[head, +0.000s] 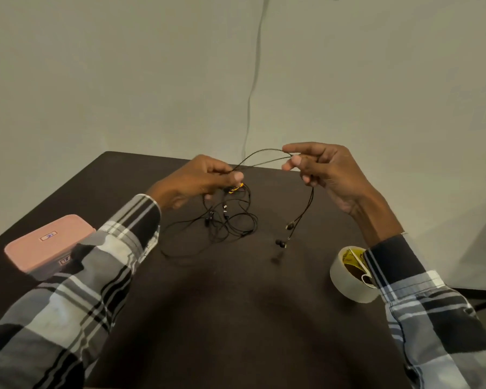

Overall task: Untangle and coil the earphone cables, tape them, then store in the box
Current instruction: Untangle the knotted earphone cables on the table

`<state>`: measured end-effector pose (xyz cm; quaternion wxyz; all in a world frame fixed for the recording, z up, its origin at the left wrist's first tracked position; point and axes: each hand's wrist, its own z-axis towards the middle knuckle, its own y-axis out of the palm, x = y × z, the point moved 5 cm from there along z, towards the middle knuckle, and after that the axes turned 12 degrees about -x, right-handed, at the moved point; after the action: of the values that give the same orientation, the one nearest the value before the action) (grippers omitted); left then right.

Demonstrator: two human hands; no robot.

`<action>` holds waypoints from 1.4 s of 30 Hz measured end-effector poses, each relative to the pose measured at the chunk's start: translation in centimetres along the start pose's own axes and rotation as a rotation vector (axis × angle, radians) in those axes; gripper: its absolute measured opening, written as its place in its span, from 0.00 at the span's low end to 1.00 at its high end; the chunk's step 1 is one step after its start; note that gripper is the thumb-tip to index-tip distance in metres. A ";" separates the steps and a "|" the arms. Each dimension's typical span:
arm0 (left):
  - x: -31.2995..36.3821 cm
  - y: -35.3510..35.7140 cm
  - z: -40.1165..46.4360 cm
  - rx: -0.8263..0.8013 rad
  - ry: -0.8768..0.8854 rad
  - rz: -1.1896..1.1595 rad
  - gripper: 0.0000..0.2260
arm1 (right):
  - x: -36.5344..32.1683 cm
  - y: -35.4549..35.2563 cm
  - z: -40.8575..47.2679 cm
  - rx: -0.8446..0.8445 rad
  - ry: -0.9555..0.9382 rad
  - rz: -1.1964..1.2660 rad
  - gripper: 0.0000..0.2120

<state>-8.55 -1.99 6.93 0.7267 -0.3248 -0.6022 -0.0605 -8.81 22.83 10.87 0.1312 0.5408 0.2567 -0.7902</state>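
Both hands raised above the desk (236, 318): we see the left hand (199, 178) pinching the black earphone cable (260, 158) between thumb and fingers, the right hand (328, 169) pinching the same doubled strand at its other end. Strand spans between them; one end hangs from the right hand with earbuds (281, 243) near the desk. Loose tangle (225, 220) lies below the left hand. Pink box (49, 241), closed, far left. Tape roll (351, 273) stands by right sleeve.
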 end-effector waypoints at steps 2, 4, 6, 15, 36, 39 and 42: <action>0.4 -1.7 -0.7 0.065 0.027 -0.051 0.15 | 0.6 -0.9 -0.5 0.051 0.018 0.004 0.12; 1.4 -3.1 -1.0 0.120 0.063 -0.052 0.14 | 1.5 -0.8 -0.7 0.052 0.050 0.003 0.11; 2.8 -4.0 -1.1 0.176 0.100 -0.032 0.13 | 2.4 -0.4 -0.8 0.038 0.090 0.010 0.10; 7.6 -6.6 0.2 0.492 0.198 0.108 0.10 | 6.2 1.5 -0.9 0.041 0.249 0.035 0.06; 12.7 -6.7 0.9 0.628 0.280 0.164 0.06 | 10.6 4.3 -1.9 -0.044 0.366 -0.322 0.06; 13.0 -6.5 0.9 0.638 0.295 0.200 0.09 | 10.4 4.1 -2.0 -0.049 0.383 -0.378 0.07; 13.0 -6.0 1.1 0.566 0.262 0.255 0.09 | 9.2 3.6 -2.0 -0.020 0.439 -0.452 0.13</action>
<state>-8.89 -2.20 21.27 0.8610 -0.1721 -0.4512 0.1595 -8.96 21.59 0.85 -0.1010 0.6263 0.4006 -0.6611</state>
